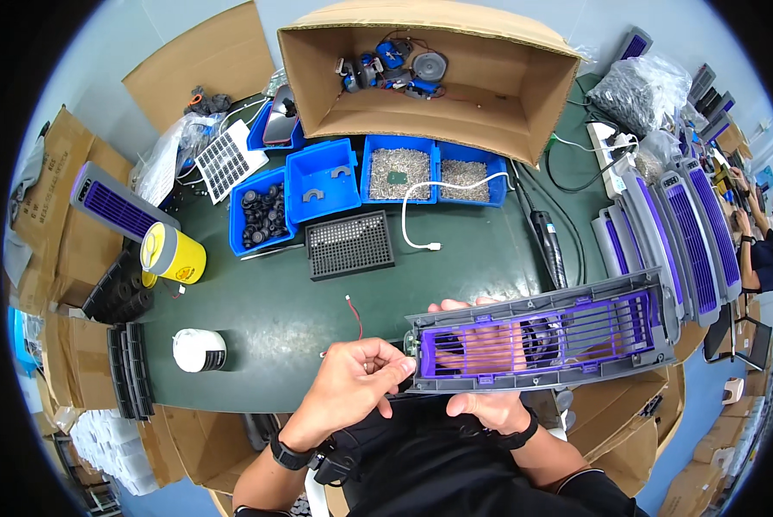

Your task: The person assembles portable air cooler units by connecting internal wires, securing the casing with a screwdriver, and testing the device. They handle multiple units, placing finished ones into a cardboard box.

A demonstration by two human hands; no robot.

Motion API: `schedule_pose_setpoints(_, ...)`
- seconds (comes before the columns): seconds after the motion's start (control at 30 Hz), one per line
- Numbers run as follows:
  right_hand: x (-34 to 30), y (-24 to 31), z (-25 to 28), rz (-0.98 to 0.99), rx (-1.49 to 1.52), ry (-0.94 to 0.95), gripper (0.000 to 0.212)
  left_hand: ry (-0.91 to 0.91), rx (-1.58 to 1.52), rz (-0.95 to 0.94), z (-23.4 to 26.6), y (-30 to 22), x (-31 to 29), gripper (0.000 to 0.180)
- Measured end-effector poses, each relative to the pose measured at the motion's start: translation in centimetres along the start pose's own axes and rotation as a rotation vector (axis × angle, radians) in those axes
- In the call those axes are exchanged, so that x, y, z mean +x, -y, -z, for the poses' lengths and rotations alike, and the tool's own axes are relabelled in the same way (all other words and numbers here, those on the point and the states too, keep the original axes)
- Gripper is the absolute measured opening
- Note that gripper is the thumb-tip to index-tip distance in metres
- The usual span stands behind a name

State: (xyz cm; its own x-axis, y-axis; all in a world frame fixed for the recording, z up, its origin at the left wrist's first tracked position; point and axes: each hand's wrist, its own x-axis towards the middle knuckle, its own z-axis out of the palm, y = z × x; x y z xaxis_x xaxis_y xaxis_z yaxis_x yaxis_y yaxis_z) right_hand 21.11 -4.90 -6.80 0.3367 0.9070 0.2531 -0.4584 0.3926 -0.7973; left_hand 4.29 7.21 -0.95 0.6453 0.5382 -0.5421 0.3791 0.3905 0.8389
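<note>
A long grey panel with a purple slatted grille point(576, 336) lies across my right hand point(494, 410), held over the table's front edge. My right fingers show through the slats and beyond its far edge, and the thumb is on the near side. At the panel's left end, my left hand point(356, 379) is closed, thumb and forefinger pinched together. A small greenish piece point(411, 346) shows beside those fingertips; what they pinch is too small to make out. A thin red wire point(357, 317) with a white connector lies on the table just beyond my left hand.
Blue bins hold black round parts point(264, 214), grey curved pieces point(314, 195) and small screws point(399, 172). Before them sits a black perforated tray point(349, 246). A yellow cup point(175, 254) and white round object point(199, 350) stand left; similar panels point(679, 224) lean right. Behind is an open carton point(430, 112).
</note>
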Motion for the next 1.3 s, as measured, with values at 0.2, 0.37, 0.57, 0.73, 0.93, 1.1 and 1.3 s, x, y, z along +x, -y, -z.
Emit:
schedule_pose_setpoints(0.2,0.6,-0.1,0.3,0.040,-0.052,0.055,0.118,-0.041,-0.192,-0.050,-0.1,0.9,-0.7,0.014)
schedule_pose_setpoints(0.37,0.4,0.0,0.1,0.028,-0.067,0.045,0.121,-0.068,-0.236,-0.115,-0.7,2.1,-0.9,0.015)
schedule_pose_setpoints(0.57,0.3,0.0,-0.1,0.019,-0.026,0.032,0.123,-0.085,-0.325,-0.109,-1.1,1.9,-1.2,0.011)
schedule_pose_setpoints(0.73,0.3,-0.1,0.1,0.025,-0.046,0.045,0.124,-0.153,-0.377,-0.180,-1.6,2.2,-1.1,0.012)
schedule_pose_setpoints(0.93,0.1,-0.1,0.0,0.010,-0.043,0.014,0.126,-0.170,-0.465,-0.223,-2.3,2.6,-0.7,0.024)
schedule_pose_setpoints(1.1,0.0,-0.1,-0.1,0.012,-0.044,0.007,0.126,-0.171,-0.483,-0.276,-2.7,2.6,-0.7,0.031)
schedule_pose_setpoints(1.3,-0.2,0.0,-0.1,-0.008,-0.054,0.005,0.126,-0.142,-0.460,-0.263,-2.7,2.5,-0.6,0.035)
